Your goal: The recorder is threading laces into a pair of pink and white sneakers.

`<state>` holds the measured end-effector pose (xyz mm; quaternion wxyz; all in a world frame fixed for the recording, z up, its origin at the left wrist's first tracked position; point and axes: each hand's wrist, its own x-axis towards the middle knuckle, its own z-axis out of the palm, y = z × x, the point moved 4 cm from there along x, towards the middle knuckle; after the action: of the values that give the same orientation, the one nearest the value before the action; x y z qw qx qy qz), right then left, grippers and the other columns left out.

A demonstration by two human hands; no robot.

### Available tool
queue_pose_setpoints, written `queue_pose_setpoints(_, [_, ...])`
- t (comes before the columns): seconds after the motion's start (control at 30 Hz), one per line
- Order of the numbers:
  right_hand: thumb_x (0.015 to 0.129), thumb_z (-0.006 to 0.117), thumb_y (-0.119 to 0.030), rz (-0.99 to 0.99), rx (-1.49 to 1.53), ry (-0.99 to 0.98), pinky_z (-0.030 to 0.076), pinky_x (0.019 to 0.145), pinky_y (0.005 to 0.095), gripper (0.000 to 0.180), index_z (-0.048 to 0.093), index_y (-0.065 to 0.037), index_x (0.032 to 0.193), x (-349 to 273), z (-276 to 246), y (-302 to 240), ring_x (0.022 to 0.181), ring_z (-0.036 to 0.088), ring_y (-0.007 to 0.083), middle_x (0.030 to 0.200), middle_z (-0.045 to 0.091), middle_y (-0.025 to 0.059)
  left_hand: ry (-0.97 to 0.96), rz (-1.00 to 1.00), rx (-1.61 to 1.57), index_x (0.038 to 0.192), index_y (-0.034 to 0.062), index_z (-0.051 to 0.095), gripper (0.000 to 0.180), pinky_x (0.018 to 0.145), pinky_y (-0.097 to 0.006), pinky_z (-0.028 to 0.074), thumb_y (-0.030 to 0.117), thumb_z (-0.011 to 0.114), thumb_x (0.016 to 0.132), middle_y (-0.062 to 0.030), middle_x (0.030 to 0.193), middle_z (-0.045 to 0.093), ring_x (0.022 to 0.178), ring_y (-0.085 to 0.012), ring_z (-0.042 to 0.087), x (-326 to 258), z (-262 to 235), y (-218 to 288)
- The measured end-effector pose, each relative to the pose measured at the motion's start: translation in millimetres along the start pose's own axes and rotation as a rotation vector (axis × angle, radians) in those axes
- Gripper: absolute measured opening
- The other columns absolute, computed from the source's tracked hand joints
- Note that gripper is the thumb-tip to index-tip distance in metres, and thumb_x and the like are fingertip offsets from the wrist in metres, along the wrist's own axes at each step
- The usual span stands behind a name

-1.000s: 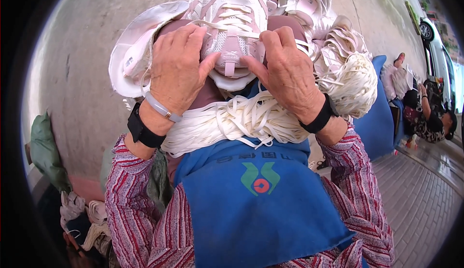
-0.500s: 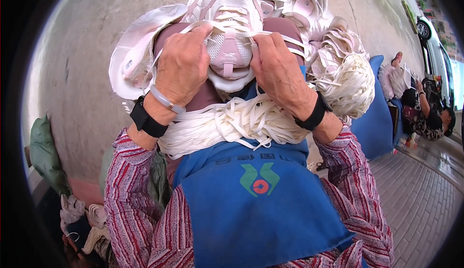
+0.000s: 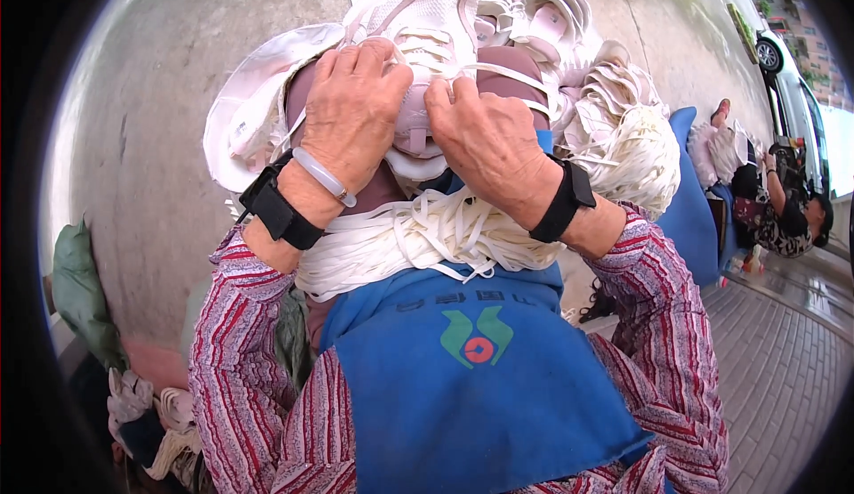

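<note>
both hands point(image 3: 354, 116) point(image 3: 489, 133), seemingly on shoelaces point(image 3: 427, 47)

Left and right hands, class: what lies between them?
A pink shoe tongue with a pull loop lies between left hand and right hand in the head view.

The person's lap carries the things: 2 thighs point(image 3: 511, 60) in mauve trousers, with a blue apron point(image 3: 498, 423) nearer the body. 1 thick bundle of white laces point(image 3: 427, 240) lies across the lap, against the apron. 1 white-and-pink shoe point(image 3: 438, 9) sits at the knees, between the thighs; what is directly beneath it is hidden. Around the person spreads a grey concrete floor point(image 3: 178, 138), with 1 green sack point(image 3: 84, 298) on it at the left.
</note>
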<state>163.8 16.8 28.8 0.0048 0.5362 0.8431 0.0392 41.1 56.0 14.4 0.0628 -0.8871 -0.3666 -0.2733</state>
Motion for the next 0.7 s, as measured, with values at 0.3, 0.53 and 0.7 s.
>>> queue_pose_setpoints(0.3, [0.070, 0.060, -0.009, -0.139, -0.094, 0.118, 0.046, 0.059, 0.0331, 0.013, 0.058, -0.001, 0.081, 12.1, -1.1, 0.6, 0.072, 0.057, 0.0215, 0.082, 0.052, 0.0107, -0.011, -0.063, -0.208, 0.086, 0.0050, 0.057, 0.012, 0.084, -0.038, 0.041, 0.005, 0.063, 0.075, -0.0087, 0.089, 0.056, 0.089, -0.0255, 0.056, -0.1, -13.2, 0.0])
queue_pose_setpoints(0.53, [0.080, 0.059, -0.004, -0.082, 0.527, 0.267, 0.043, 0.065, 0.0334, 0.008, 0.058, -0.001, 0.087, 0.0, -4.7, 12.4, 0.077, 0.054, 0.0260, 0.082, 0.050, 0.0116, 0.052, -0.403, -0.744, 0.091, 0.0030, 0.057, 0.016, 0.060, -0.034, 0.047, -0.002, 0.066, 0.080, -0.0102, 0.082, 0.056, 0.068, -0.0255, 0.058, -25.9, -42.8, 16.1])
queue_pose_setpoints(0.7, [0.092, 0.058, -0.012, 0.159, 1.556, 0.015, 0.042, 0.069, 0.0290, 0.012, 0.062, -0.001, 0.091, -16.3, -50.7, 19.9, 0.076, 0.050, 0.0179, 0.079, 0.054, 0.0058, 0.058, -0.143, -1.003, 0.094, 0.0004, 0.059, 0.019, 0.071, -0.030, 0.052, -0.004, 0.070, 0.079, -0.0093, 0.085, 0.060, 0.074, -0.0183, 0.061, -23.2, -106.6, 56.6])
